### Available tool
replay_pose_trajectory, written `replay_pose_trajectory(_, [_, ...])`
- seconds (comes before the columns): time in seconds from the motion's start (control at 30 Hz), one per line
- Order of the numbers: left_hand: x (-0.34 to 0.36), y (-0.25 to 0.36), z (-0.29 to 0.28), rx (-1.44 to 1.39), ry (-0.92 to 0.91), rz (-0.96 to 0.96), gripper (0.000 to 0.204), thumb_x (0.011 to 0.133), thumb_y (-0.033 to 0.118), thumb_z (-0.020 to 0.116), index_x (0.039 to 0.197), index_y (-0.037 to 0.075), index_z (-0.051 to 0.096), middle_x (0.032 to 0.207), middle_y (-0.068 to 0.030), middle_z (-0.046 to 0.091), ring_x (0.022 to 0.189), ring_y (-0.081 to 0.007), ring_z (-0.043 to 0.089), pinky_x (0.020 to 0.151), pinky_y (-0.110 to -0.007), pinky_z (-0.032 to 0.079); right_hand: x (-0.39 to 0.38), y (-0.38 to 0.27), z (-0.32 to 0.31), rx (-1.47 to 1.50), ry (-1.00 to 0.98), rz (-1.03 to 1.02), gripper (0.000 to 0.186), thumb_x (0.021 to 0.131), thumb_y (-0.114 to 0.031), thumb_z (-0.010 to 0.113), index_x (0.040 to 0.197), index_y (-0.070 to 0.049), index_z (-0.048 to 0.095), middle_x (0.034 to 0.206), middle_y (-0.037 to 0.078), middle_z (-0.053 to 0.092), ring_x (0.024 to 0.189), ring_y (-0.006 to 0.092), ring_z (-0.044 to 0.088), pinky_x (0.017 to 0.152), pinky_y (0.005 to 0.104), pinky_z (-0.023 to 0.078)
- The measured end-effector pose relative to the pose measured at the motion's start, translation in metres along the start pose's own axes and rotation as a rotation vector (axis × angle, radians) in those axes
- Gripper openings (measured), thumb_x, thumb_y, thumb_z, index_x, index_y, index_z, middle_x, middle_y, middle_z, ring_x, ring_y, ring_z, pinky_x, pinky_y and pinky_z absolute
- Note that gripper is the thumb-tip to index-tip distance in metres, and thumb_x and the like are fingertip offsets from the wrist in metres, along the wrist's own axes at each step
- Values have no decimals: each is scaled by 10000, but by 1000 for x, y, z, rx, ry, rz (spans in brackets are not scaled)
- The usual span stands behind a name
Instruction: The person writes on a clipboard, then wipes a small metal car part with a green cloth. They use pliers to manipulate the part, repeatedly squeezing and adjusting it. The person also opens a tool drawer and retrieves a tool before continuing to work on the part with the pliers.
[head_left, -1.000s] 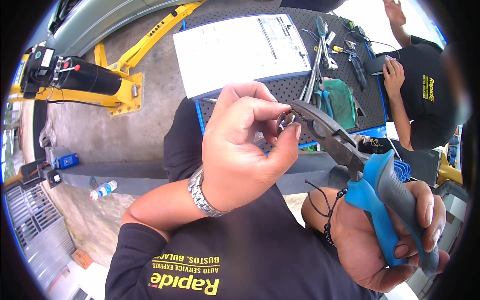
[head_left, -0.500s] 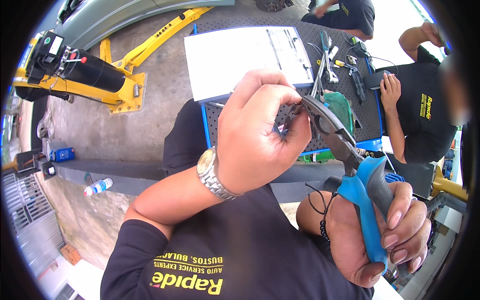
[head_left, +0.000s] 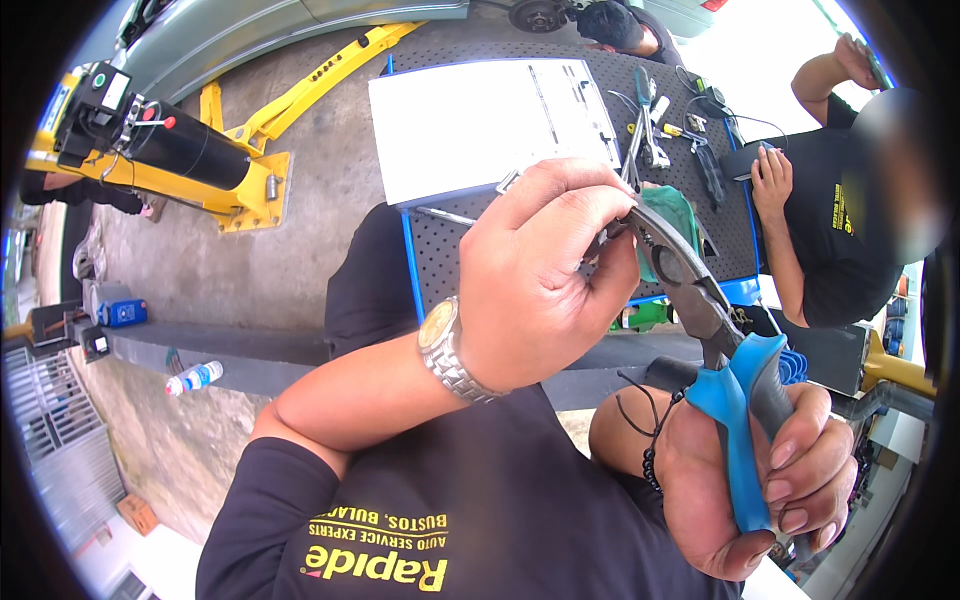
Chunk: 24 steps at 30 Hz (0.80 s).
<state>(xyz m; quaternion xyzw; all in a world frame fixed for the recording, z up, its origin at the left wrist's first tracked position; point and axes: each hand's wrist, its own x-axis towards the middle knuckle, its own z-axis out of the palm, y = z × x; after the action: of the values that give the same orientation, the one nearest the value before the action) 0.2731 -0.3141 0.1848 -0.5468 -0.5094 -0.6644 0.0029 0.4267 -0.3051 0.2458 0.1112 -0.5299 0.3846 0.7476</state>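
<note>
My right hand (head_left: 760,480) has its grip closed around the blue and grey handles of the pliers (head_left: 715,330), squeezing them together, with the dark nose pointing up and away toward my left hand (head_left: 545,280). That left hand has its grip pinched shut, thumb against fingertips, on some small part right at the plier tips. My fingers cover the part, so I cannot tell what it is or whether the nose actually bites it. A metal wristwatch (head_left: 450,350) sits on my left wrist and a black bead bracelet (head_left: 650,450) on the right.

To do this well, I judge that I should hold the left pinch steady and let the right hand do the work, with even pressure on the handles so the nose does not slip off toward my fingertips.

Further out is the black perforated table (head_left: 480,250), carrying a white sheet of paper (head_left: 480,120), a green cloth (head_left: 680,215) and loose hand tools (head_left: 650,120). Another person's hand (head_left: 770,180) rests on its far right edge. Beyond, on the concrete floor, stands a yellow jack (head_left: 240,170).
</note>
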Motion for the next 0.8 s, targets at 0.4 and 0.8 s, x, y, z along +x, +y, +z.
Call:
replay_pose_trajectory(0.4, [-9,4,7,-138,-91,-140,200,729,-70,664,915,0,644,934,-96,664,784,-144,635,681,-241,504,15,-13,0,-242,90,60,260,687,-210,669,892,-82,574,803,10,505,867,174,498,864,353,348])
replay_pose_trajectory(0.8, [-18,10,1,-850,-216,-864,186,846,29,706,1022,-4,653,876,-55,649,807,-122,631,703,-253,523,20,-20,-7,-276,287,-155,317,803,-327,549,586,-97,575,644,27,535,1182,306,469,1167,551,104])
